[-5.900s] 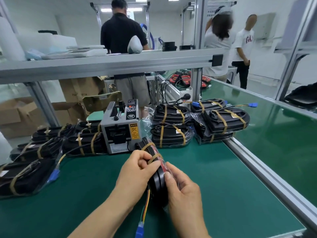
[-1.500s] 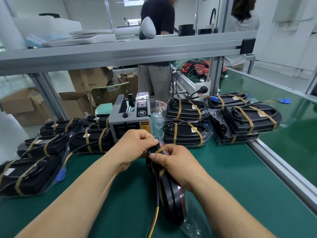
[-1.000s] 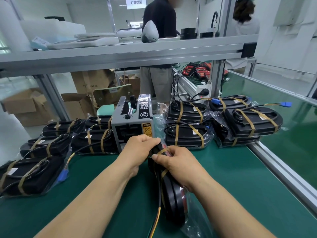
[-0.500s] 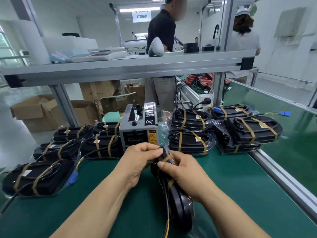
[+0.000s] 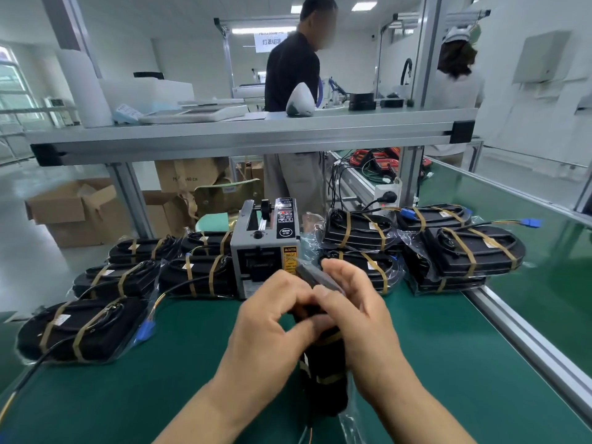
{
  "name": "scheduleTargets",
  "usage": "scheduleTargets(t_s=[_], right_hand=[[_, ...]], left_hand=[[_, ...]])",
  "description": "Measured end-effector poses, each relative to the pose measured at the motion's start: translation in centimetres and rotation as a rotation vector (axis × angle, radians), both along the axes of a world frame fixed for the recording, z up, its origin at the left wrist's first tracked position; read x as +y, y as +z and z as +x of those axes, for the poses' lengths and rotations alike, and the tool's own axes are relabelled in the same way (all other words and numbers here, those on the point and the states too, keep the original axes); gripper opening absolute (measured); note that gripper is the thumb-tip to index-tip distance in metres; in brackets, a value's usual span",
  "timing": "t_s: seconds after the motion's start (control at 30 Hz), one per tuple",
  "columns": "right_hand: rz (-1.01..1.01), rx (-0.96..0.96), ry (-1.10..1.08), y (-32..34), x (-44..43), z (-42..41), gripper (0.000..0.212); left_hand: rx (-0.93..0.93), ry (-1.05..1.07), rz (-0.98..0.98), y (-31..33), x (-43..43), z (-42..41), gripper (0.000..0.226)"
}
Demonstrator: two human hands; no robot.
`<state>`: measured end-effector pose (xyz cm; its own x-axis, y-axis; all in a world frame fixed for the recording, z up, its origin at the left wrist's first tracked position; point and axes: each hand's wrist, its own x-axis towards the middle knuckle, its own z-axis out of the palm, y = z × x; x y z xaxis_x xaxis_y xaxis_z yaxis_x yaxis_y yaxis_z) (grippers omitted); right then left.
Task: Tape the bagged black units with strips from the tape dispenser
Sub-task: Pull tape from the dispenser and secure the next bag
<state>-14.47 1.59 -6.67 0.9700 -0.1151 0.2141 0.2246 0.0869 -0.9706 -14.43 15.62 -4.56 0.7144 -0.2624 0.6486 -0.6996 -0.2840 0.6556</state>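
The left hand and right hand grip the bagged black unit before the tape dispenser; best press its strip flat, bag taut

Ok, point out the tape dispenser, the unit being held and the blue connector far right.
tape dispenser [image 5: 248, 248], head view, grey front panel.
held black unit [image 5: 325, 358], head view, lower black body.
blue connector [image 5: 530, 223], head view, plug housing.

White ceiling light strips are glowing at upper centre; brown cardboard boxes are sitting on pale floor, left.
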Motion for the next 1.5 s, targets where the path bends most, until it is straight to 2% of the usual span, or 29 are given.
scheduleTargets(t_s=[0.07, 0.1, 0.17, 0.2, 0.27, 0.33, 0.37, 0.43, 0.5, 0.57, 0.63, 0.73, 0.93, 1.03, 1.23, 1.4, 1.43, 1.5], right_hand=[[-0.069, 0.05, -0.073, 0.8, 0.2, -0.7, 0.074], [-0.126, 0.065, -0.11, 1.1, 0.2, -1.1, 0.072], [-0.197, 0.054, -0.182, 1.2, 0.1, -1.5, 0.042], [-0.193, 0.034, -0.21, 1.2, 0.0, -1.5, 0.028], [-0.183, -0.011, -0.268, 1.1, -0.1, -1.4, 0.029], [-0.175, -0.05, -0.317, 1.0, 0.0, -1.2, 0.031], [-0.173, -0.073, -0.348, 1.0, 0.1, -1.1, 0.032], [-0.152, -0.092, -0.384, 0.9, 0.2, -0.8, 0.034], [-0.144, -0.09, -0.392, 0.7, 0.2, -0.7, 0.037], [-0.115, -0.096, -0.377, 0.5, 0.2, -0.7, 0.039], [-0.068, -0.083, -0.346, 0.5, 0.2, -0.7, 0.052], [-0.04, -0.057, -0.336, 0.9, 0.3, -0.8, 0.072], [0.013, -0.073, -0.327, 1.0, 0.4, -0.8, 0.067], [0.021, -0.073, -0.311, 0.5, 0.2, -0.7, 0.065], [0.062, -0.079, -0.322, 0.0, -0.4, -1.0, 0.061], [0.117, -0.11, -0.315, -0.9, -0.8, -1.0, 0.058], [0.131, -0.117, -0.313, -0.9, -0.7, -1.0, 0.056], [0.148, -0.129, -0.313, -1.0, -0.5, -1.0, 0.049]], left_hand=[[-0.066, 0.012, 0.007, -0.4, -0.5, -1.0, 0.022], [-0.105, 0.021, -0.001, -0.8, -0.8, -1.3, 0.02], [-0.215, 0.076, 0.015, -1.6, -1.2, -1.8, 0.008], [-0.269, 0.117, 0.034, -1.9, -1.4, -1.9, 0.01], [-0.309, 0.119, 0.038, -2.3, -1.5, -2.0, 0.015], [-0.257, 0.049, -0.013, -2.2, -1.2, -1.7, 0.014], [-0.187, 0.041, -0.065, -2.1, -1.0, -1.3, 0.012], [0.067, 0.169, -0.229, -1.8, -0.5, 0.3, 0.01], [0.434, 0.344, -0.443, -2.0, 0.1, 3.6, 0.016], [0.81, 0.411, -0.645, -2.5, 1.0, 7.7, 0.017], [1.038, 0.441, -0.815, -2.8, 1.7, 11.0, 0.02], [1.134, 0.464, -0.872, -3.4, 1.9, 13.8, 0.022], [1.218, 0.458, -0.949, -3.1, 1.2, 16.2, 0.008], [1.195, 0.484, -1.04, -3.2, 0.9, 17.0, 0.013], [0.994, 0.546, -0.98, -2.2, 0.2, 14.0, 0.017], [0.868, -0.092, -0.606, 1.6, 0.6, 6.2, 0.02], [0.851, -0.178, -0.507, 2.5, 0.3, 4.9, 0.015], [0.793, -0.209, -0.295, 3.7, -0.3, 3.2, 0.019]])
